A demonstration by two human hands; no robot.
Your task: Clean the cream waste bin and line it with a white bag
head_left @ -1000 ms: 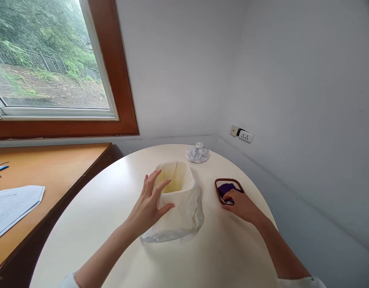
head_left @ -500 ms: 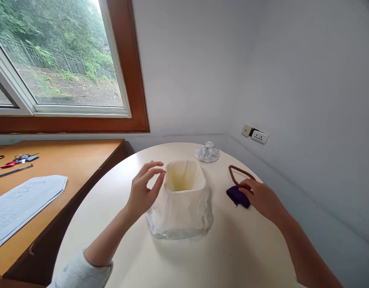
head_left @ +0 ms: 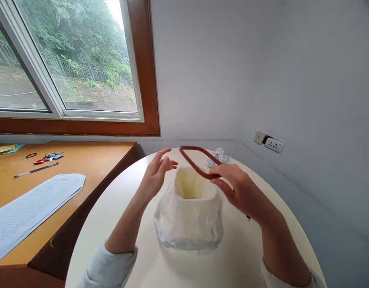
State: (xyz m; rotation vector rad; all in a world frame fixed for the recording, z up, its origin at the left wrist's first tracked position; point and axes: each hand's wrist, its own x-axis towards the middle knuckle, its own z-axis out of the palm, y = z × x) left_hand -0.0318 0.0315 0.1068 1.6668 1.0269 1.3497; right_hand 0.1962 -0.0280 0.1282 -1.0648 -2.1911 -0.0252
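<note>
From near the counter's point(head_left: 241, 252) right edge, the right grip point(head_left: 240, 192), holding brown frame point(head_left: 192, 148), came seemingly over bin point(head_left: 190, 222); left grip point(head_left: 153, 177) is wide.

The rectangular ring point(head_left: 192, 164) looks like smooth plastic with a low sheen. The bin liner point(head_left: 190, 224) is thin, wrinkled plastic film, slightly see-through. A crumpled bundle point(head_left: 222, 155) beyond shows rough creases; whether paper or plastic cannot be told. The round worktop point(head_left: 247, 256) is smooth and softly glossy; the side worktop point(head_left: 91, 156) appears to be varnished wood. Paper sheets point(head_left: 43, 208) look matt, the wall point(head_left: 208, 80) matt paint, the sleeve point(head_left: 112, 264) soft cloth, the window pane point(head_left: 91, 52) clear glass.
</note>
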